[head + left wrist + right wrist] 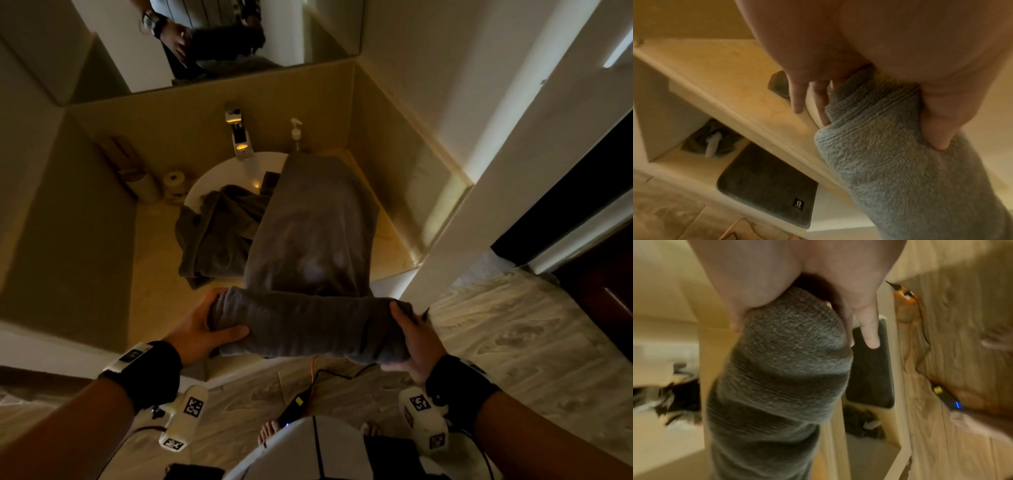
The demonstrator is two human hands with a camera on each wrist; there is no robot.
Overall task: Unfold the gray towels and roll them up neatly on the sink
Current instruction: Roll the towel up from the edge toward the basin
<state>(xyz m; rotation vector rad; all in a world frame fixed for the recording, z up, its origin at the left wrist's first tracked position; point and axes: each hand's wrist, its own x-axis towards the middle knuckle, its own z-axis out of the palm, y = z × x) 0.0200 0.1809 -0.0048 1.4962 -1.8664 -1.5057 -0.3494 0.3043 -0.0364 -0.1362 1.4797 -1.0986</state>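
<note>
A gray towel lies stretched from the soap bottle across the counter toward me, its near end rolled into a thick tube held at the counter's front edge. My left hand grips the roll's left end, thumb on the near side and fingers behind. My right hand grips the right end the same way. A second gray towel lies crumpled, partly inside the white sink.
A chrome faucet and a soap dispenser stand behind the sink. Toilet paper rolls sit at the back left of the beige counter. A dark bath mat lies on the shelf below. A wall corner bounds the right.
</note>
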